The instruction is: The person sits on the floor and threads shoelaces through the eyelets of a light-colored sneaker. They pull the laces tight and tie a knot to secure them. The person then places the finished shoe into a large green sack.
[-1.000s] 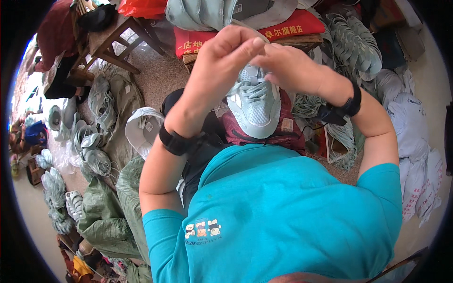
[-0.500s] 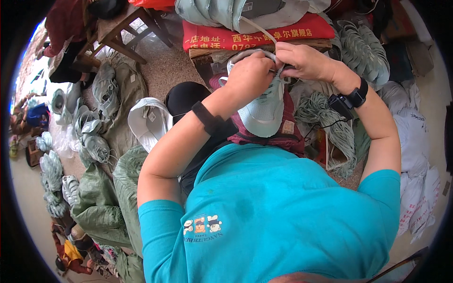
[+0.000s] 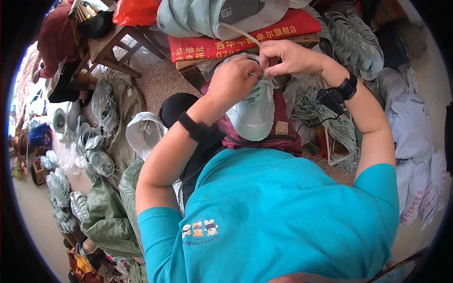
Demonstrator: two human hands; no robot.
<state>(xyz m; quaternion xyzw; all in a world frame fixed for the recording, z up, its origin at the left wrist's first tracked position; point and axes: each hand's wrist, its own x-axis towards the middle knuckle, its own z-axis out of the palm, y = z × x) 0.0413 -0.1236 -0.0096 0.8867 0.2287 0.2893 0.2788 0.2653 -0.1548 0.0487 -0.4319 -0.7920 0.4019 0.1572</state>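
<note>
In the head view, the left hand point(image 3: 232, 78) and right hand point(image 3: 297, 57) are close together, fingers pinching the laces point(image 3: 270, 84) of a pale green shoe point(image 3: 252, 118). The shoe sits on dark red cloth point(image 3: 287, 111), toe toward the person, near a wooden bench point(image 3: 188, 65).

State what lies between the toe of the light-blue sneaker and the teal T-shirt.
A strip of maroon fabric shows between the toe of the light-blue sneaker and the teal T-shirt, in the head view.

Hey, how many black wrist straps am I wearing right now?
2: the left strap and the right strap, one around each wrist. No others show on your bare forearms.
</note>
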